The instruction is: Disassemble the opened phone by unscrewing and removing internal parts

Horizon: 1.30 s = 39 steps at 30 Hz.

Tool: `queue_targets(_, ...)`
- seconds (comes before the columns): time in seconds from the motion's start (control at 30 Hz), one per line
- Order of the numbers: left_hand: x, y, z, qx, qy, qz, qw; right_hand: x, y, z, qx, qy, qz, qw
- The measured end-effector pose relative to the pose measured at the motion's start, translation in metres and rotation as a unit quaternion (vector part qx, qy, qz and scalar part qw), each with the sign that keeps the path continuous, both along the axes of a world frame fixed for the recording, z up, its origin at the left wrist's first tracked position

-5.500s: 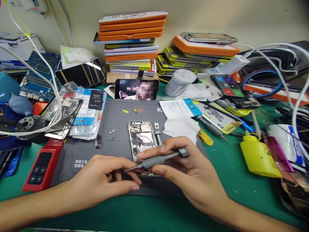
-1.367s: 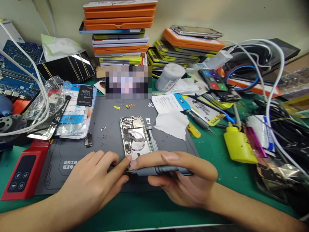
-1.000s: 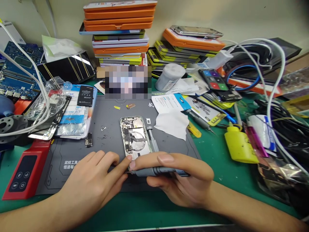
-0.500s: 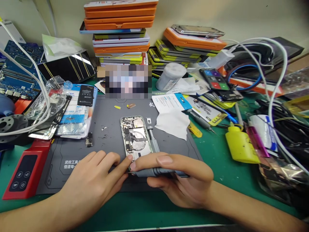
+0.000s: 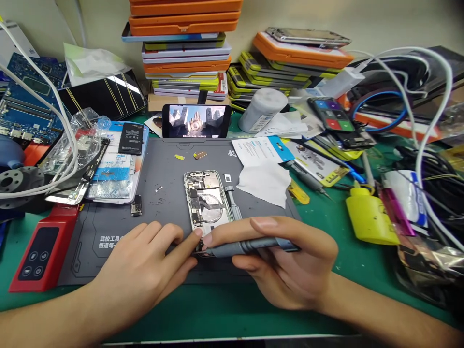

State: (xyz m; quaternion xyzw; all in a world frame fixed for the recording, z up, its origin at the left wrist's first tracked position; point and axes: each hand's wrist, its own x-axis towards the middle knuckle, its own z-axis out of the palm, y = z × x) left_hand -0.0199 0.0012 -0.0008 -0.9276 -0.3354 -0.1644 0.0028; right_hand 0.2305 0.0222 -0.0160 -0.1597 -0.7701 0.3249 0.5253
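Observation:
An opened phone [image 5: 210, 200] lies on a grey mat, its inner boards and a round coil showing. My left hand [image 5: 145, 268] is closed at its lower left edge, with the index fingertip pressed on the frame; the thumb sits lower down. In my right hand [image 5: 286, 261] a grey screwdriver [image 5: 239, 247] lies nearly level between fingers and thumb. Its thin tip is at the phone's bottom end, but the exact contact point is too small to make out. A second grey tool [image 5: 233, 203] rests along the phone's right side.
On the mat [image 5: 166, 166] lie a SIM tray [image 5: 227, 178], a small black part [image 5: 136, 206] and white paper [image 5: 264, 183]. A phone playing video [image 5: 195, 121] stands behind. A red device [image 5: 38, 251] is left; a yellow bottle [image 5: 371, 212] and cables are right.
The view has shifted slightly, so most things appear a little further right and higher. My right hand and the screwdriver have risen slightly against the phone. My left hand keeps its hold.

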Motion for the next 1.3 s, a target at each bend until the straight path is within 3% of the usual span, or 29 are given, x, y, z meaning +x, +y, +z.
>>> queue_targets(0.7,0.001,-0.002,-0.001,-0.001,0.003,0.002,1.0,0.0,0.0,0.003,-0.005,-0.023,0.012,1.0)
queue_targets(0.87,0.001,-0.002,0.0,-0.003,0.005,0.002,1.0,0.004,0.003,0.005,0.015,-0.03,-0.026,0.999)
queue_targets(1.03,0.002,-0.002,0.001,-0.002,0.003,0.001,1.0,0.004,0.008,-0.002,0.054,-0.031,-0.138,0.988)
queue_targets(1.3,0.002,-0.002,0.0,-0.004,0.006,0.0,1.0,0.001,0.007,-0.007,0.119,-0.071,-0.126,0.982)
